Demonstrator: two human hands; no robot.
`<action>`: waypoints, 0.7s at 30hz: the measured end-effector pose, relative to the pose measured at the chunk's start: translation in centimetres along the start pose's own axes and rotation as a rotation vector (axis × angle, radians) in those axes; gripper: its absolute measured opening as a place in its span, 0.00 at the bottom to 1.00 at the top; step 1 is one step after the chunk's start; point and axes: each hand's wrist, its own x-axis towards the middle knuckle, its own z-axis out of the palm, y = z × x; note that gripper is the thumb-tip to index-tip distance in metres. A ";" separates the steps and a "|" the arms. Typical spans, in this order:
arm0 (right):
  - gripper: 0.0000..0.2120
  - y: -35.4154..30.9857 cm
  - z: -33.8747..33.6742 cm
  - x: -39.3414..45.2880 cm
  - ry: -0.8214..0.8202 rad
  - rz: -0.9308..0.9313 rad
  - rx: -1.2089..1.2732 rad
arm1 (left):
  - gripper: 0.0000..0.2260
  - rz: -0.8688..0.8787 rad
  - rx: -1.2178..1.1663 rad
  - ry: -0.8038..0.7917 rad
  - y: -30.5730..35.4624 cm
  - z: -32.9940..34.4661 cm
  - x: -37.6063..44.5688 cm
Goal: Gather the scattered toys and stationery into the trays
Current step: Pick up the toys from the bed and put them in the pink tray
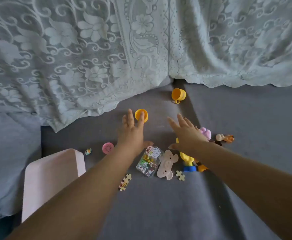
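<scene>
Reaching both arms out over the grey sofa seat (159, 213), fingers spread and straight on both hands, gripping nothing. My left hand (133, 130) has its fingertips at the small yellow plastic cup lying on its side (141, 115); one finger overlaps its mouth, cannot tell if it touches. My right hand (185, 134) hovers just right of that cup, palm down, above the toy pile.

Landmark is the clear plastic box covered in cartoon stickers (149, 161). It is the only container with contents: small yellow and green beads show through the lid, other bits too blurred to name. Touching its right side lies a flat pink pig-face toy (166, 164). Right of the pig, a yellow and blue plastic toy (188, 162), partly under my right forearm. Further right and behind, a pink soft toy (206, 133) and a brown-orange animal figure (225, 138). Just below the box, loose jigsaw pieces: one (125, 182) to its lower left, one (180, 175) to its lower right. Left of the box, a round pink disc with small holes (108, 148) and a tiny colourful fish figure (88, 151). Further left, a pale pink rectangular tray (51, 177), only its outside showing. Well behind the box, a second yellow plastic cup with a handle (178, 94), tipped on its side near the white lace cover (89, 58).
</scene>
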 end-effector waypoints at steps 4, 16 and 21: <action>0.42 1.2 1.7 0.6 -0.010 0.091 -0.007 | 0.40 -0.028 -0.052 0.052 0.5 0.3 4.0; 0.35 0.5 5.9 1.8 -0.025 0.289 0.005 | 0.16 0.006 -0.124 0.023 -0.7 3.4 8.0; 0.28 -2.2 6.1 1.9 0.110 0.273 0.062 | 0.14 0.063 -0.184 0.060 -1.9 4.4 4.3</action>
